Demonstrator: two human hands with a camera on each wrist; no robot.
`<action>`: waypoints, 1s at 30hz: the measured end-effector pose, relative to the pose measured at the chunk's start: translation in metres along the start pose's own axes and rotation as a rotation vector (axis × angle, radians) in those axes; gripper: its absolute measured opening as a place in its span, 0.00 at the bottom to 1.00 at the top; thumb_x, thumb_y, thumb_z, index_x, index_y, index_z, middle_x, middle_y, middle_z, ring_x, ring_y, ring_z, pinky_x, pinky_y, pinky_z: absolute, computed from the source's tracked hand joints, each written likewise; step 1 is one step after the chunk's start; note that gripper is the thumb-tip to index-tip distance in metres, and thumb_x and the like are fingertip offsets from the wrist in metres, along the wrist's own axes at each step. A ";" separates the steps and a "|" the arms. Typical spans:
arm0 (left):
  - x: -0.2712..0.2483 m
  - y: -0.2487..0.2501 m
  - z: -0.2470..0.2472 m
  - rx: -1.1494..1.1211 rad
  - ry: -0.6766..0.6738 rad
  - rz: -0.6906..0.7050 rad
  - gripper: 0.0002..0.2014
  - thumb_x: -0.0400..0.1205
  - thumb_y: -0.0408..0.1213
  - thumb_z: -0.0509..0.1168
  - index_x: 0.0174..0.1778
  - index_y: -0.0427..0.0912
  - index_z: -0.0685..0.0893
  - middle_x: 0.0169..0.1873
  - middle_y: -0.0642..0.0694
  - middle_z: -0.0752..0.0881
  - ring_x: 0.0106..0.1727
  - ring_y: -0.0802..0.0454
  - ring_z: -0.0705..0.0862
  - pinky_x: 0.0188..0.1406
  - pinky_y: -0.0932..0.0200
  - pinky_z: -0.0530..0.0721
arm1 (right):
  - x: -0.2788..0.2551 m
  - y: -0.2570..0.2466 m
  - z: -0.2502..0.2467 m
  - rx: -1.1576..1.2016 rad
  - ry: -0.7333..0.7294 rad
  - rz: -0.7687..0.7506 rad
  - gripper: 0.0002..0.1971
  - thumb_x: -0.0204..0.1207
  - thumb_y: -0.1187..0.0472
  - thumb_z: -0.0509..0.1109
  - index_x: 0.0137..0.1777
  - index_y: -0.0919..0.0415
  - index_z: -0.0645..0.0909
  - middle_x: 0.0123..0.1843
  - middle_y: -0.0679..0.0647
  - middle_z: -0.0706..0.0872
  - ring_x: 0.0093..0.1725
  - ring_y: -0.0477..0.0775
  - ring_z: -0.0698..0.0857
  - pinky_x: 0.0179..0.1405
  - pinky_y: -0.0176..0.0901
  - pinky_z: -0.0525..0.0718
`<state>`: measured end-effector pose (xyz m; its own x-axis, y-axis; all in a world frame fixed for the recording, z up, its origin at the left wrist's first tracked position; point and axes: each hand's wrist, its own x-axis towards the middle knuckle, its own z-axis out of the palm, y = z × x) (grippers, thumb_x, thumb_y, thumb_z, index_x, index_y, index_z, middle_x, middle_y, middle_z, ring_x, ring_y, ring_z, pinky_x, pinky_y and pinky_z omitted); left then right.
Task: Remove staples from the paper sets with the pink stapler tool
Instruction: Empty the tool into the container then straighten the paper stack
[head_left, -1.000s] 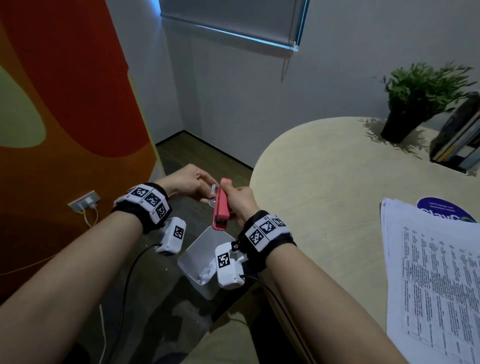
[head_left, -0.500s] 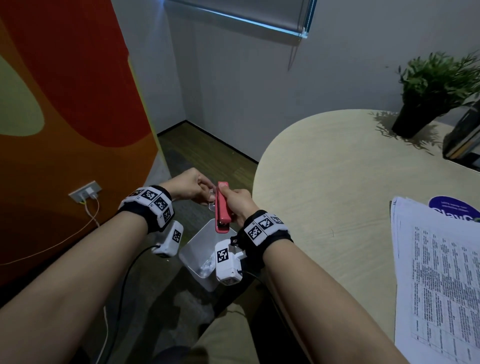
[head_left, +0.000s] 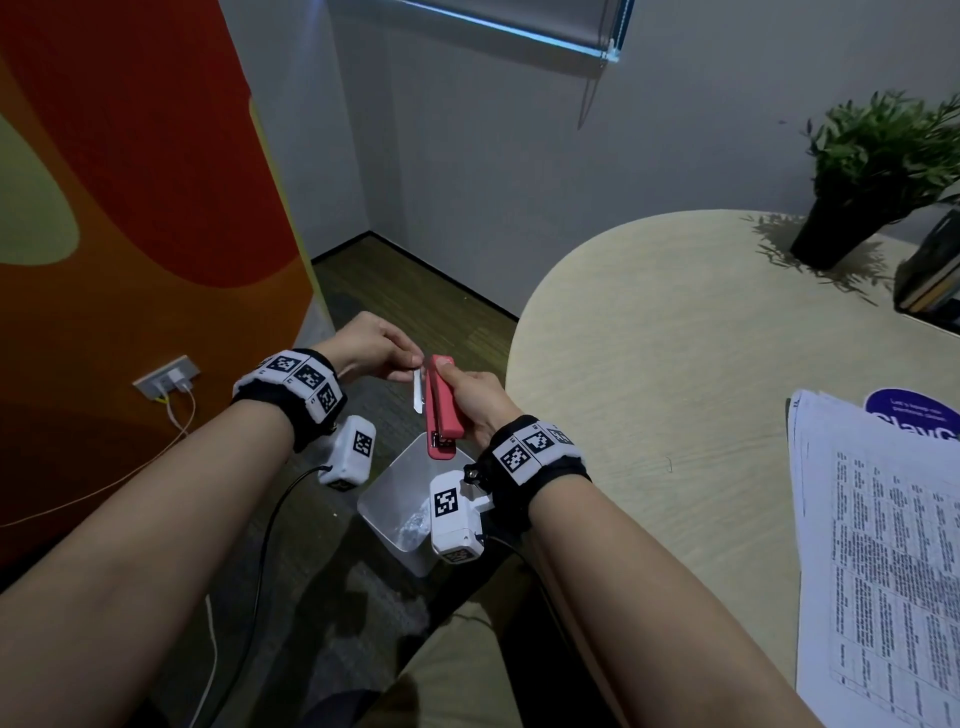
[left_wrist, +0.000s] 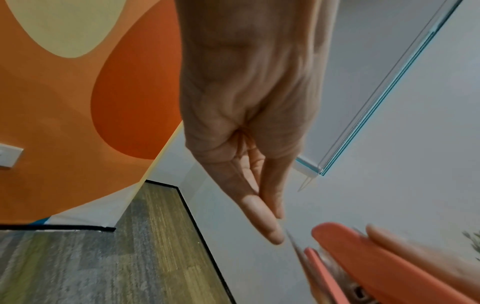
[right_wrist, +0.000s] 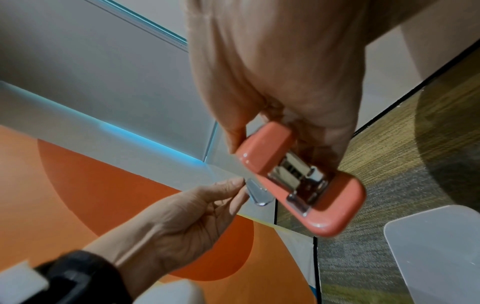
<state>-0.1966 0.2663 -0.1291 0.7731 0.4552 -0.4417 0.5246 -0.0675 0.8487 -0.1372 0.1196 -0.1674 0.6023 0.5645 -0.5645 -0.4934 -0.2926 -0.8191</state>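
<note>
1. Both hands meet off the table's left edge, above a clear plastic bin (head_left: 400, 499) on the floor. The right hand (head_left: 475, 400) is curled round the pink stapler (head_left: 441, 410), thumb on its far tip, holding it steeply tilted.
2. The left hand (head_left: 371, 345) has its fingertips (right_wrist: 235, 185) drawn together at the thin metal remover blade (right_wrist: 257, 194) that sticks out on the stapler's left side; whether they pinch a staple there is too small to tell.
3. The paper sets (head_left: 878, 561) lie at the near right of the table (head_left: 649, 338), well apart from both hands.
4. Judged step: clearing a pulled staple off the blade over the bin, between removals.
5. The next move likely calls for letting anything loose fall into the bin, then carrying the stapler right, back to the papers, and sliding the blade under another staple.
</note>
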 end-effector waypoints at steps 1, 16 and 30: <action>0.002 -0.001 -0.001 -0.008 0.031 -0.006 0.02 0.77 0.18 0.66 0.41 0.25 0.84 0.36 0.33 0.86 0.27 0.52 0.88 0.27 0.64 0.88 | 0.000 0.000 0.000 -0.004 0.004 0.008 0.16 0.80 0.49 0.70 0.44 0.63 0.78 0.43 0.62 0.87 0.43 0.61 0.88 0.50 0.53 0.89; 0.016 -0.033 0.014 0.319 0.220 -0.067 0.07 0.78 0.24 0.68 0.34 0.29 0.82 0.30 0.36 0.84 0.28 0.46 0.86 0.18 0.64 0.84 | 0.006 0.004 0.001 0.014 0.035 0.016 0.16 0.82 0.52 0.69 0.52 0.67 0.77 0.41 0.60 0.85 0.36 0.56 0.85 0.40 0.48 0.86; 0.020 -0.040 0.010 0.290 0.255 -0.086 0.06 0.80 0.32 0.68 0.42 0.31 0.83 0.34 0.37 0.85 0.33 0.46 0.86 0.26 0.59 0.83 | 0.005 0.002 0.002 -0.014 0.071 0.031 0.22 0.81 0.51 0.69 0.63 0.70 0.76 0.43 0.62 0.84 0.37 0.58 0.85 0.37 0.47 0.86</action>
<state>-0.1986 0.2694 -0.1750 0.6279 0.6736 -0.3900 0.6906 -0.2511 0.6782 -0.1369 0.1231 -0.1717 0.6302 0.4988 -0.5950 -0.5040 -0.3202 -0.8022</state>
